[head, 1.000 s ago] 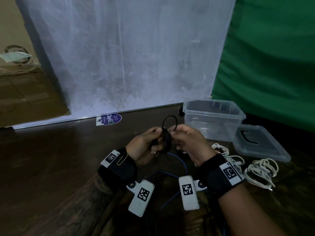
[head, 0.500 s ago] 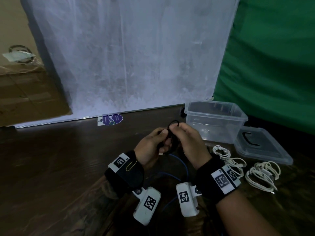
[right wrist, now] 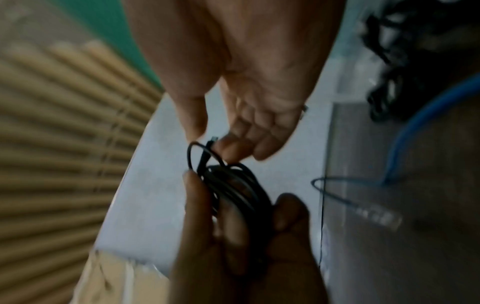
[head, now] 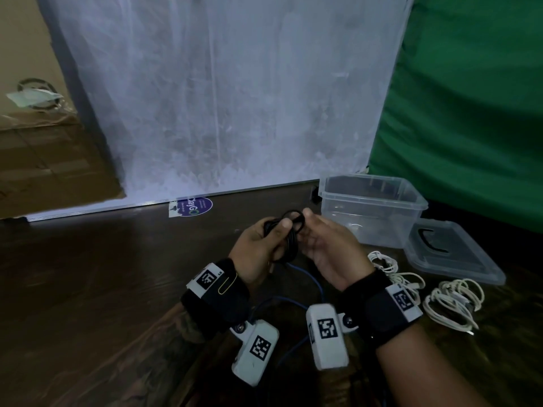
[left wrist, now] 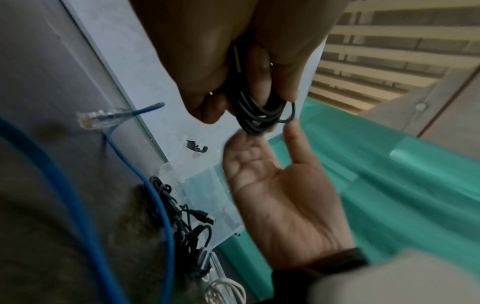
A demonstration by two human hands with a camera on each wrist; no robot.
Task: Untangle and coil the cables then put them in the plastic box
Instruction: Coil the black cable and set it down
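Since a second ago the tall loop standing above the black cable has shrunk to a small ring at the top of the bundle, and the right hand has come off its pinch; it is now slack, palm turned toward the bundle, fingers loosely bent, fingertips just touching the small end loop and the plug without clasping them, as the right wrist view shows; the left hand keeps the coil clamped, thumb across the front of the strands and fingers curled behind.

I judge that the last turn has just been wound on and the loose end is being tucked; this cable looks nearly ready for the box, which stands open and just beyond the right hand on the desk, its lid lying flat beside it; I see no cable inside it, though the clear walls make that hard to be sure of.

The coil sits upright inside the left hand's grip, raised above the desk, between both palms; below the wrists a blue cable trails loose; two white bundles lie to the right near the lid; the left wrist view shows more black cable tangled beside the box.
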